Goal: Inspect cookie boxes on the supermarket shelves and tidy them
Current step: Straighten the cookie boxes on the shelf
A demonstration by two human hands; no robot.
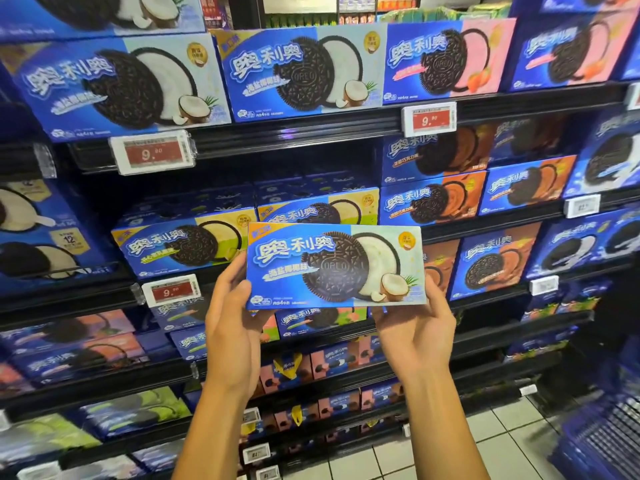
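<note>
Both hands up: left hand (232,317) and right hand (417,323) clamp fingers round the ends of a coconut box (334,266), level, before the shelves (311,128).

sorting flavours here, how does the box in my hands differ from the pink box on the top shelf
The held box shows white cream and a cut coconut; the pink box shows pink cream and orange fruit. The held box is off the shelf, gripped at its ends by the left hand and right hand; the pink box stands on the shelf. Both are blue with a dark cookie.
</note>
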